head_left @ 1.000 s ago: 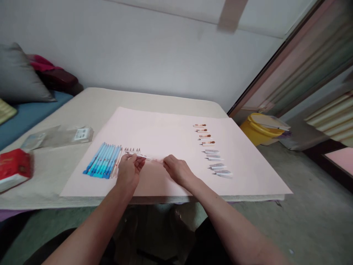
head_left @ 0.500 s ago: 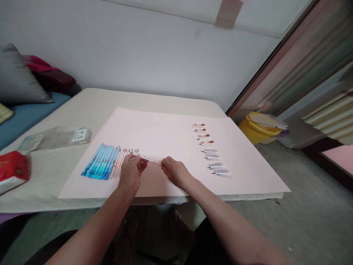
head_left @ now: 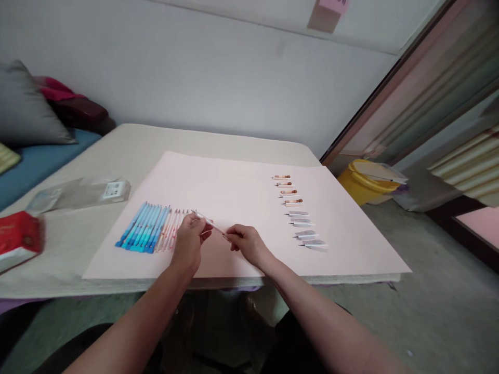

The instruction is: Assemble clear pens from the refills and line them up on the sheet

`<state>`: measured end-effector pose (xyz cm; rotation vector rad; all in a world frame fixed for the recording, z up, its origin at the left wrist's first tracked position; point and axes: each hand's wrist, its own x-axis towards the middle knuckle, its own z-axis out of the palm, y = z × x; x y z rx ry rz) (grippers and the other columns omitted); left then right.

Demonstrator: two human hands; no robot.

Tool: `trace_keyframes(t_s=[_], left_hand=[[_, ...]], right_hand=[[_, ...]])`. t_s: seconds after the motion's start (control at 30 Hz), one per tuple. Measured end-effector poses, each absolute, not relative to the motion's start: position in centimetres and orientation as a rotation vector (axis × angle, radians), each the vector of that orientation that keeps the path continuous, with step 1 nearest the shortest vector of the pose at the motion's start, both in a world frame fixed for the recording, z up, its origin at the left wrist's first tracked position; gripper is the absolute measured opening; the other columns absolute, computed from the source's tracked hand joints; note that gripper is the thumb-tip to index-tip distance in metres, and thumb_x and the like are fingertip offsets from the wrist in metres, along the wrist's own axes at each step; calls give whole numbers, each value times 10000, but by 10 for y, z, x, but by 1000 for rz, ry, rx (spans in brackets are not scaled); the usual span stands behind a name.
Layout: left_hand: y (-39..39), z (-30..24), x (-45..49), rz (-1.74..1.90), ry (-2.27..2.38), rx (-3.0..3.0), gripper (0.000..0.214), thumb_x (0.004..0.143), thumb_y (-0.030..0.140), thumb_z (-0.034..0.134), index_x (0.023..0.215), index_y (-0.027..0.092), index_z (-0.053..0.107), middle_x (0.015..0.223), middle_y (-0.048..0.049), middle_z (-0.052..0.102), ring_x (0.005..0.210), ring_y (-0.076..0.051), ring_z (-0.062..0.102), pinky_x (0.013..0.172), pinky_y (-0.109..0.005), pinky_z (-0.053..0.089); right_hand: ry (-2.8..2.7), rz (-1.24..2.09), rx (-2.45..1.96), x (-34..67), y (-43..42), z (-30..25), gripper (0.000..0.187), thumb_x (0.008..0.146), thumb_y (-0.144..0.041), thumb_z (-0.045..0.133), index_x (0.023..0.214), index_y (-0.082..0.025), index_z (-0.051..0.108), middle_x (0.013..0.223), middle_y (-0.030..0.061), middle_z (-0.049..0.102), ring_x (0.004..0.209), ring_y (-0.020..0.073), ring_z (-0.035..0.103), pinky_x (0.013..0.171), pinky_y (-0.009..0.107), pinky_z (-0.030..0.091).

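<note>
A thin pen (head_left: 210, 224) is held just above the pink paper (head_left: 241, 176), right in front of the person. Its far end is pinched by the left hand (head_left: 189, 238), whose fingers are curled shut around it. Its near end is pinched by the right hand (head_left: 246, 244), whose fingertips are also closed tight on it. The pen is tilted, with the left end a bit farther away.

Just beside the left hand, a row of blue pens (head_left: 143, 234) is laid side by side on the paper. A few pale pink pens (head_left: 171, 232) are laid next to them. Well apart, on the right side of the paper, small parts are set out in a line: orange caps (head_left: 287, 189) at the back and grey caps (head_left: 306, 231) at the front. They are too small for more to be told.

Much of the work looks done, since the pens and the small parts are already lined up in neat rows. Only the one pen in the hands is not yet laid down.

The paper is spread on a table (head_left: 117, 150). On the table's left side a clear packet (head_left: 78, 191) and a red box (head_left: 17, 240) are seen. A grey cushion (head_left: 23, 104) is farther left, and a yellow bucket (head_left: 364, 182) is on the floor to the right.
</note>
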<state>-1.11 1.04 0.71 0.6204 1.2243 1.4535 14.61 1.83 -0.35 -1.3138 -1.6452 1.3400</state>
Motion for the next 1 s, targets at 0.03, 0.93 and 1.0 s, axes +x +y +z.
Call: trace_keyframes(t_s=[0.03, 0.93, 1.0], left_hand=[[10, 8, -11, 1460, 1223, 621, 188, 706, 313, 650, 785, 186, 536, 772, -12, 595, 710, -123, 577, 678, -270, 452], [14, 20, -14, 1497, 1172, 594, 181, 686, 289, 690, 770, 168, 586, 853, -37, 616, 781, -129, 576, 683, -259, 446], [14, 18, -15, 1522, 1211, 591, 185, 670, 288, 709, 733, 169, 583, 801, -4, 581, 725, -96, 539, 656, -227, 428]], right_hand=[[-1611, 1361, -1300, 145, 18, -5, 109, 795, -236, 532, 784, -171, 619, 551, -37, 525, 507, 104, 532, 506, 211, 397], [-1410, 1491, -1172, 137, 14, 2, 86, 732, -228, 573, 776, -170, 619, 612, -41, 558, 454, 66, 495, 454, 193, 382], [-1457, 1458, -1179, 137, 13, 0, 92, 738, -228, 572, 787, -174, 627, 633, -36, 565, 476, 69, 509, 470, 196, 394]])
